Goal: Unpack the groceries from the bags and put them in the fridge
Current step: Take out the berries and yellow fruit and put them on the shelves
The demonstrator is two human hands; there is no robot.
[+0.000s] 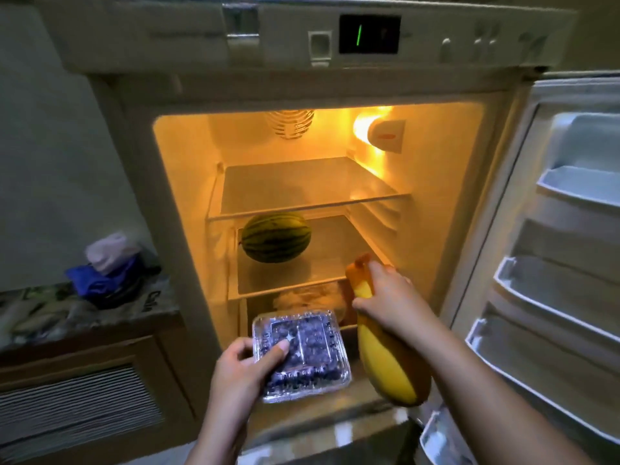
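The fridge (188,196) stands open in front of me, lit inside. A striped green watermelon (275,237) lies on its middle glass shelf (335,250). My left hand (245,367) grips a clear plastic box of blueberries (303,354) by its left edge, level, in front of the lowest compartment. My right hand (389,303) holds a bunch of yellow bananas (385,357) near the stem, at the front right edge of the middle shelf, the fruit hanging down toward me. The top shelf (302,186) holds nothing. No bags are in view.
The fridge door (553,250) stands open on the right with several door racks. Something pale lies in the lowest compartment (312,297), blurred. To the left a counter (67,310) carries a dark bowl with blue and white cloth (110,263). A slatted cabinet front is below it.
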